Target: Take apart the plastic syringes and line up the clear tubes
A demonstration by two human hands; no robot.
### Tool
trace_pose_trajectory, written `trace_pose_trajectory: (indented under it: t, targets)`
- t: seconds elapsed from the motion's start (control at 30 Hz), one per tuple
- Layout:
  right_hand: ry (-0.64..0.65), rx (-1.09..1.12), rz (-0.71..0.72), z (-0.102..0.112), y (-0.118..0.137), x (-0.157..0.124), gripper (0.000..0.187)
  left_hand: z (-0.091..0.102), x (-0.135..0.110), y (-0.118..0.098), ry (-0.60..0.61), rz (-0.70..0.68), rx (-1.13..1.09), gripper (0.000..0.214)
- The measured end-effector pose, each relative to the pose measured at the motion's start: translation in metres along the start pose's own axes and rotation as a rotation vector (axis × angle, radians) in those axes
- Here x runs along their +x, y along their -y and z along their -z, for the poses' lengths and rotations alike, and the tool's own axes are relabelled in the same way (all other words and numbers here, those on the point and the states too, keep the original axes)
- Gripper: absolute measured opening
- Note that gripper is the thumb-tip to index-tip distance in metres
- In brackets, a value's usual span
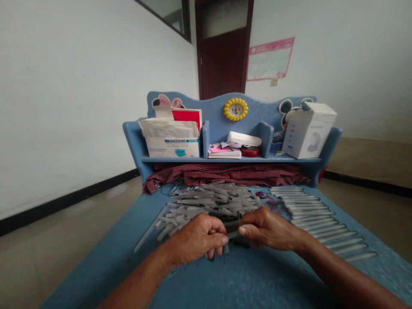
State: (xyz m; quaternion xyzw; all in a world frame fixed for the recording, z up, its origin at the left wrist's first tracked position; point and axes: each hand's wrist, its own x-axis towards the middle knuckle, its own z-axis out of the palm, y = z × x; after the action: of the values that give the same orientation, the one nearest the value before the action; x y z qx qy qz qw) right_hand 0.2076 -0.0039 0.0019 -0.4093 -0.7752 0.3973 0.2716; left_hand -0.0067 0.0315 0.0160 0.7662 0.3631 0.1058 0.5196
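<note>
My left hand is curled, thumb and fingers pressed together, just in front of a pile of translucent grey plastic tubes that look like pen barrels. What it pinches is hidden. On the other side, my right hand has its thumb and fingers closed around the end of a dark-centred pen barrel, which spans the gap to my left hand. Small dark pieces lie below the hands, blurred. To the right, several slim pens with dark ends lie side by side in a slanting row.
The blue table has a raised shelf at its back. On it stand a mask carton, a white box and papers. A yellow flower clock is above; red checked cloth lies beneath.
</note>
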Motion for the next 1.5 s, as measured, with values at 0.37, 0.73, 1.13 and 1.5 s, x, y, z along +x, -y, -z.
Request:
trace_pose_trajectory:
  t: [0.37,0.73,1.13,1.5]
  targets:
    - [0.036,0.068,-0.067,0.000,-0.003,0.001,0.034,-0.001,-0.001,0.000,-0.014,0.015,0.011,0.018]
    - [-0.031,0.199,-0.064,0.000,-0.005,0.002,0.034,0.000,0.002,-0.001,-0.060,0.014,-0.049,0.018]
    - [-0.015,0.215,-0.165,-0.003,-0.006,0.005,0.038,-0.002,0.000,-0.008,-0.142,-0.029,0.115,0.015]
    - [-0.004,0.283,-0.216,-0.004,-0.004,0.005,0.037,-0.001,-0.003,-0.011,-0.180,-0.077,0.198,0.016]
